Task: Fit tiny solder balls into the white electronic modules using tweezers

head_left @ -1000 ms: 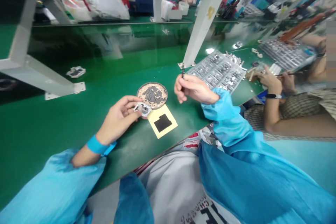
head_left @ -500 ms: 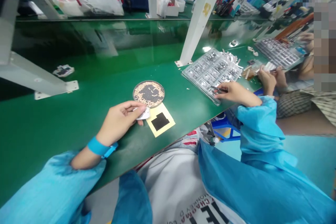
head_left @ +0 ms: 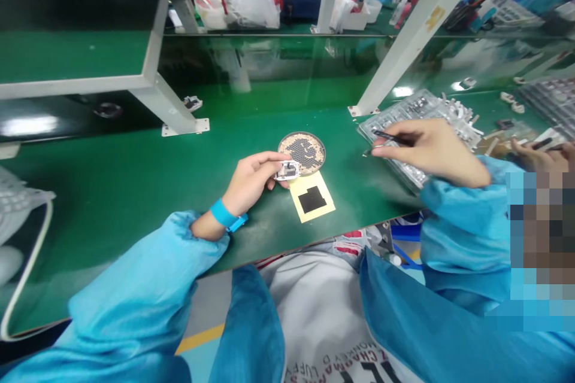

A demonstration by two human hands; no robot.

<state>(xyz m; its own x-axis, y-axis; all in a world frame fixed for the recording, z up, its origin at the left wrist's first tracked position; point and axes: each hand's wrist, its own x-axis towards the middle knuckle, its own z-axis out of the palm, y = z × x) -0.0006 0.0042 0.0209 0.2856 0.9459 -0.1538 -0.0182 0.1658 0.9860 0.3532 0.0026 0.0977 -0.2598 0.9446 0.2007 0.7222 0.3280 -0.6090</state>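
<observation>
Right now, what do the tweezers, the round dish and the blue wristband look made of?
The tweezers in the right hand look like dark-coated metal, thin and stiff, with a slight shine near the tip. The round dish seems to have a metal rim, but its speckled tan filling is too small to tell. The blue wristband looks like matte rubber or fabric; I can't say which.

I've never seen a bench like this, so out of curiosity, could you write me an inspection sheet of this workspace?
Surface: green bench top.
Work items: small white-framed part, round dish of tiny pieces, yellow card with black square, clear parts tray.
Clutter: small scrap beside the frame leg.
Hands: left hand holds the part; right hand holds tweezers.
Cables: white cord, lower left.
Surroundings: white frame upright; co-worker's hand, far right.
</observation>
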